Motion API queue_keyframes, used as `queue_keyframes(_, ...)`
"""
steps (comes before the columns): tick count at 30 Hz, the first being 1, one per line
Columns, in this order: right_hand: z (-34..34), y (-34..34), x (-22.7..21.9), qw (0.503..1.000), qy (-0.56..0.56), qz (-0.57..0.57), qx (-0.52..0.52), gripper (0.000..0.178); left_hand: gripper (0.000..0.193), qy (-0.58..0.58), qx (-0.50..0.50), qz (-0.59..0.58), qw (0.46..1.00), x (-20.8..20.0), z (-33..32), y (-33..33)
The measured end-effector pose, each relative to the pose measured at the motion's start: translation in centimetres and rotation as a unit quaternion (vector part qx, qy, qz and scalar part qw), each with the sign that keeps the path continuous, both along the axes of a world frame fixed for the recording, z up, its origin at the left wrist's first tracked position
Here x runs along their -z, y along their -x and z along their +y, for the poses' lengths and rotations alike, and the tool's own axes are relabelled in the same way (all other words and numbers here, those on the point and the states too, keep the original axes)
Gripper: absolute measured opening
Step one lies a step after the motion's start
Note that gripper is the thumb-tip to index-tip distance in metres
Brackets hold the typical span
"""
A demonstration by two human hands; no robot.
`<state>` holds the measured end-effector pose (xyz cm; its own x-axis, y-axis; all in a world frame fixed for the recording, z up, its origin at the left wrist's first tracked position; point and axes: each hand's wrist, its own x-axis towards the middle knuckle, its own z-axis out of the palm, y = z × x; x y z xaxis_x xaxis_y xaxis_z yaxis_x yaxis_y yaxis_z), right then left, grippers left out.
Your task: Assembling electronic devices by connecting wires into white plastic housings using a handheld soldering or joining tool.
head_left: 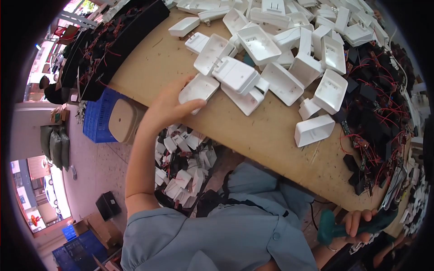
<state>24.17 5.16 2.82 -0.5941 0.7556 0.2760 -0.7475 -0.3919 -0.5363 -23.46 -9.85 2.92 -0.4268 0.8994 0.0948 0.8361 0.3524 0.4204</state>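
Note:
My left hand (168,106) reaches onto the wooden table (253,131) and grips a white plastic shell (199,89) at the near edge of a big pile of white plastic shells (289,40). My right hand (358,224) is low at the right, closed around the handle of a dark green power screwdriver (346,228). It sits near the table's front edge, beside black circuit parts with red wires (375,117).
Below the table edge a bin holds white and black assembled parts (183,167). A blue crate (97,117) and a beige stool (123,121) stand to the left. More black parts with red wires (113,40) lie on a far-left bench. Cardboard boxes sit on the floor.

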Motion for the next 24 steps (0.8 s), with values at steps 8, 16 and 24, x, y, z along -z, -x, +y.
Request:
queue_keyframes(8,-0.4,0.3,1.3,0.998,-0.02,0.037,-0.044,0.065,0.038,-0.128,-0.207,0.155,0.958,2.2,-1.1,1.8)
queue_keyframes(16,-1.8,-1.2,3.2,0.997,-0.021,0.052,-0.044,0.066,0.059,-0.339,-0.022,-0.568,0.75,-0.5,1.0,-13.5)
queue_keyframes(24,-5.1,1.7,4.7,0.975,0.122,0.162,-0.086,0.058,0.046,-0.411,0.0,-0.76,0.503,4.3,11.4,-31.8)
